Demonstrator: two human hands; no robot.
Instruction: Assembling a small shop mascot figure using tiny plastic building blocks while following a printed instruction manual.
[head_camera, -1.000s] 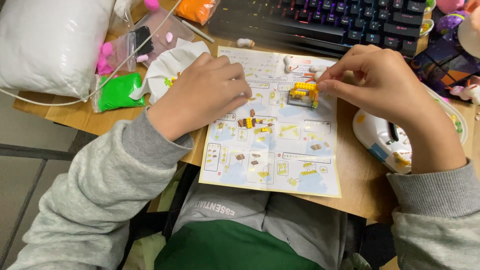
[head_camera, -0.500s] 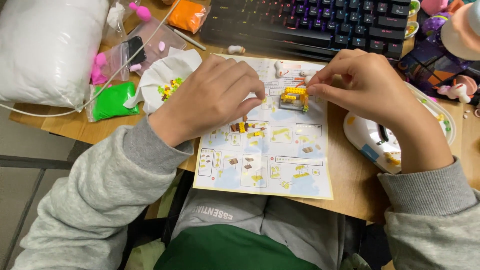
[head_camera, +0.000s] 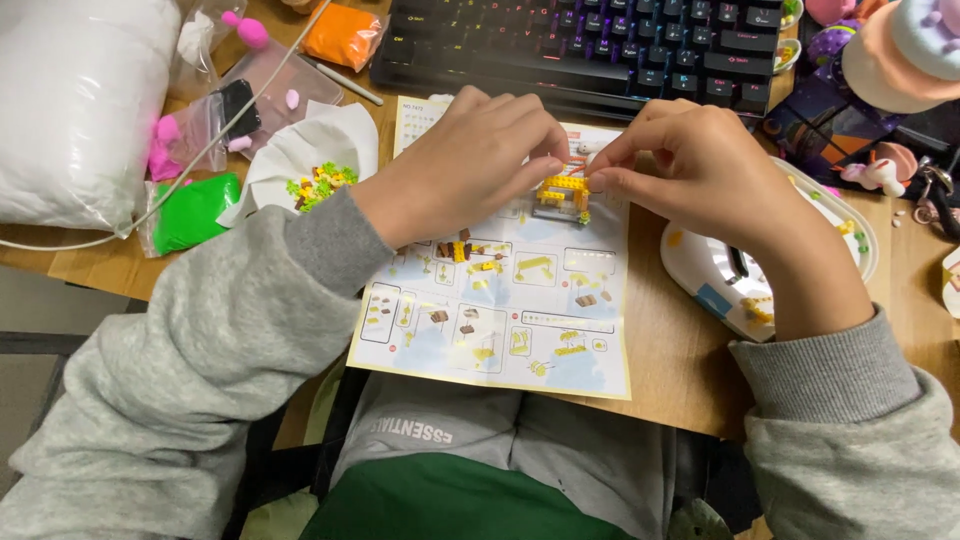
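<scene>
A small yellow brick model stands on a printed instruction sheet spread over the wooden desk. My left hand curls over the model's left side, fingertips at its top. From the right, my right hand pinches its upper edge with thumb and forefinger. Both hands meet at the model, and part of it is hidden under the fingers. A few tiny loose bricks lie on the sheet below my left hand.
A dark keyboard runs along the back. White paper with small coloured bricks sits left, beside green, pink and orange bags and a big white bag. A white mouse and figurines stand right.
The view has shifted so the desk sits lower in frame. Both hands have closed in on the yellow model; my left hand moved right from the sheet's edge to touch it.
</scene>
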